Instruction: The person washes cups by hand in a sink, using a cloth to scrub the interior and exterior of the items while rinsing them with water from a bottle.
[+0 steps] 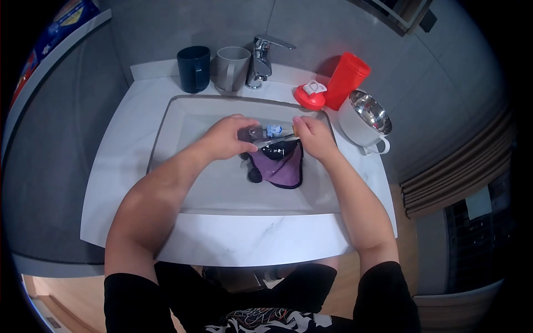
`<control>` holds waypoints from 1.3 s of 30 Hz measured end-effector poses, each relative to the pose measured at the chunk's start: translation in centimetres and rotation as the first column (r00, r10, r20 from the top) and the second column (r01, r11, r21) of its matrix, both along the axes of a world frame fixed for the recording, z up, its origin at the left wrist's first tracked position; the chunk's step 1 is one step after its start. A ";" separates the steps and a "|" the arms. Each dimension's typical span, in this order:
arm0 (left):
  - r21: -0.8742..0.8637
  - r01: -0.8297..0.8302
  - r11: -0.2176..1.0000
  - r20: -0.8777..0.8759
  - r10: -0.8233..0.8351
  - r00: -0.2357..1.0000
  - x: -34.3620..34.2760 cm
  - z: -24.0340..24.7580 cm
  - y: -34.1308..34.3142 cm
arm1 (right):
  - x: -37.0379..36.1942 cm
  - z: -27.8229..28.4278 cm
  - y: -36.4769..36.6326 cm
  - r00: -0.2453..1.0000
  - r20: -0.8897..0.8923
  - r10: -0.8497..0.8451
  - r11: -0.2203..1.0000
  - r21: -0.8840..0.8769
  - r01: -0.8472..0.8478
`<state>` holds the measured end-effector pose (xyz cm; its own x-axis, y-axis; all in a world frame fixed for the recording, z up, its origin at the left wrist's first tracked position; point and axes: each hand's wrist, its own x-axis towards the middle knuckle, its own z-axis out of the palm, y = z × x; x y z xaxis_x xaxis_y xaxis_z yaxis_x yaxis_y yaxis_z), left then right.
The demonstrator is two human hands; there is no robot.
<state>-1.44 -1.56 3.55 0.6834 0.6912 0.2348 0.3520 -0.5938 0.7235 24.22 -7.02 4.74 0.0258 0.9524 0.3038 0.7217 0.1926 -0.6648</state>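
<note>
Over the sink (194, 191), my left hand (225, 137) is closed around the wide end of a small clear bottle (256, 133) with a blue label. The bottle lies on its side, pointing right. My right hand (315, 136) pinches at its narrow end, where a small orange-yellow bit shows between the fingers. A slim pale strip runs just under the bottle; whether it is a separate piece I cannot tell. Below both hands, a purple cloth (282, 171) with black edging lies in the sink, with a wet black part beside the bottle.
Behind the sink stand a dark mug (194, 69), a grey mug (232, 69) and a chrome faucet (261, 61). At the right back are a red lid (308, 98), a red tumbler (345, 80) and a tilted white cup (355, 125) with a metal inside. White countertop (244, 238) surrounds the sink.
</note>
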 end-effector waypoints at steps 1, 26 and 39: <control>0.046 -0.003 0.999 0.002 0.003 1.000 0.1 0.1 -0.2 | -0.1 0.3 0.0 0.998 0.024 -0.052 0.996 -0.072 0.053; 0.076 -0.002 0.997 -0.334 0.027 0.942 -0.8 -6.4 2.3 | -7.0 -3.3 -2.9 0.876 0.355 0.326 0.795 -0.604 -0.052; 0.031 -0.124 0.992 -0.426 0.125 0.896 -1.5 -5.4 2.9 | -4.0 -5.5 -0.6 0.951 0.169 0.259 0.786 -0.609 -0.105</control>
<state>-2.96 1.34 -1.83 0.6269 0.7770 -0.0573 0.6975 -0.5269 0.4856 20.19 -7.67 -0.80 -0.1642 0.9261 -0.3398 0.8593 -0.0349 -0.5103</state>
